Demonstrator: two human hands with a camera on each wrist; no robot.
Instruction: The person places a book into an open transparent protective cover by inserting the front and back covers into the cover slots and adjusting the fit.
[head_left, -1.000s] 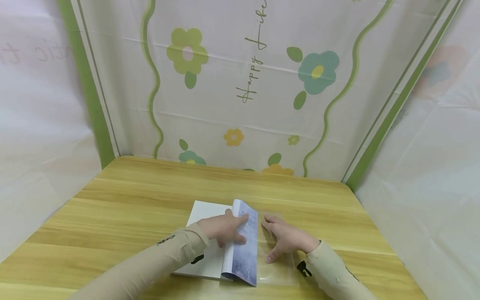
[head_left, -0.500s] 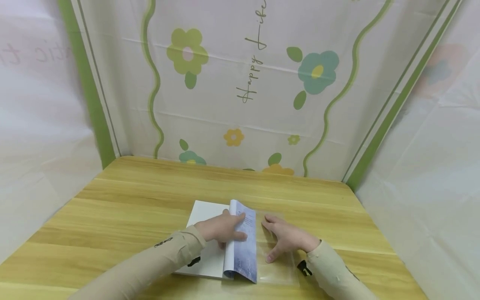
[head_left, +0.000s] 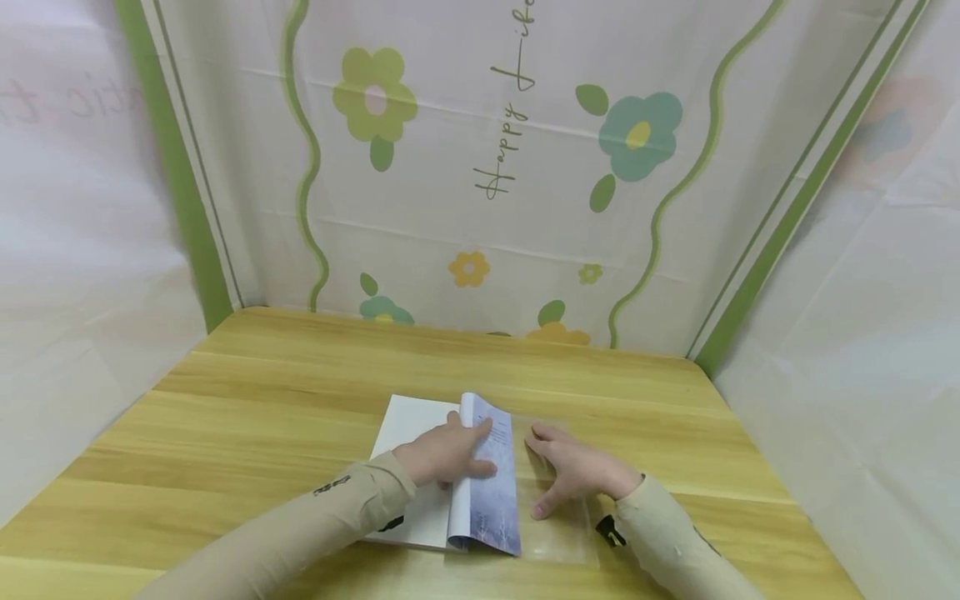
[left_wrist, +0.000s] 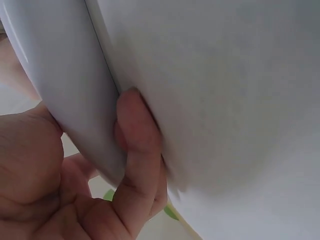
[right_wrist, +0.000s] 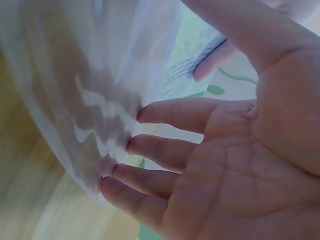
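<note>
A paper-covered book lies on the table with a white page (head_left: 412, 412) facing up. Its blue-grey printed cover (head_left: 495, 508) is bent into a curl toward the right. My left hand (head_left: 444, 452) holds that curled cover, with the thumb and index finger over the printed side. In the left wrist view, the curled fingers (left_wrist: 137, 130) lie between the cover's white inner side (left_wrist: 65, 65) and the page. My right hand (head_left: 577, 468) rests on a clear plastic sheet (head_left: 555, 546) right of the cover. The right wrist view has its fingers (right_wrist: 165, 150) nearly straight, tips touching the plastic.
A wood-grain table (head_left: 247, 433) carries the book and plastic. Behind it hangs a flower-printed curtain (head_left: 465, 150); pale sheeting stands at both sides. Black buckles (head_left: 611, 531) sit at the wrists.
The curled cover shifts slightly left at first, along with my left hand, then stays nearly in place. My right hand keeps its spot on the plastic. The head view tilts slightly.
</note>
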